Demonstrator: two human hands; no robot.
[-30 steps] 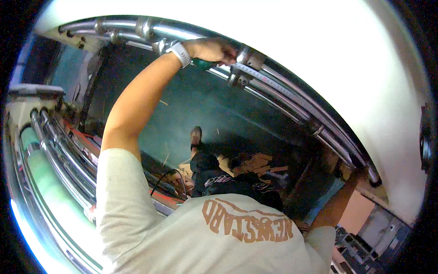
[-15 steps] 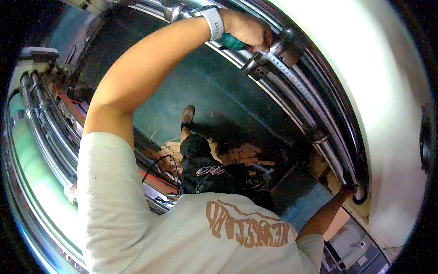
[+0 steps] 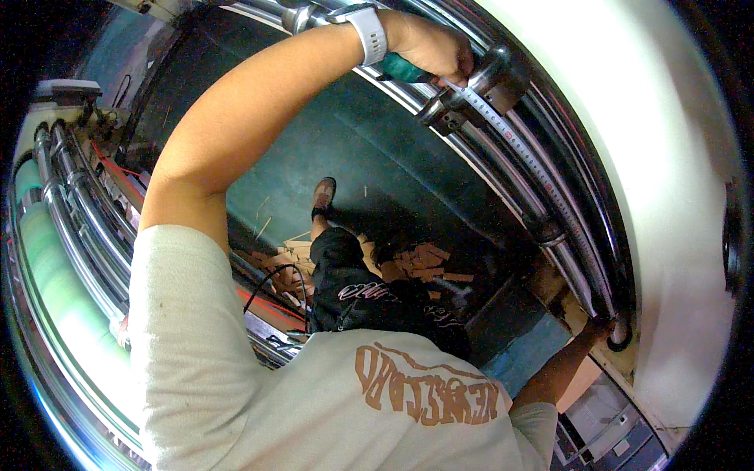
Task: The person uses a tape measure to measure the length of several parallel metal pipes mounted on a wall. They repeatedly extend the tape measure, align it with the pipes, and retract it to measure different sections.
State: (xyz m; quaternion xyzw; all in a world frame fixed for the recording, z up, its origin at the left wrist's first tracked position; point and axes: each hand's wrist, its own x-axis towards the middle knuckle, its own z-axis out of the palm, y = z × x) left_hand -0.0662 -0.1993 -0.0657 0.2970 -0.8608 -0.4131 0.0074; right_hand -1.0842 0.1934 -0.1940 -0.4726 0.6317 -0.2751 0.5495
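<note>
The tape [image 3: 518, 147], printed with fine divisions and numerals, lies along the steel bars [image 3: 503, 173]. The hands are far apart: the left hand [image 3: 430, 47] is curled round the tape's green case [image 3: 404, 69] beside a collar [image 3: 503, 78]; the right hand [image 3: 601, 326] is at the bars' far end, probably gripping, though too dark to tell. The shirt [image 3: 314, 408] bears brown lettering, the shorts [image 3: 338, 255] pale script.

The cream shirt [image 3: 314, 400] had brown letters [image 3: 428, 391]. The shorts [image 3: 334, 315] were black, the watch strap [image 3: 369, 37] was pale, the shoe [image 3: 323, 193] was brown.
</note>
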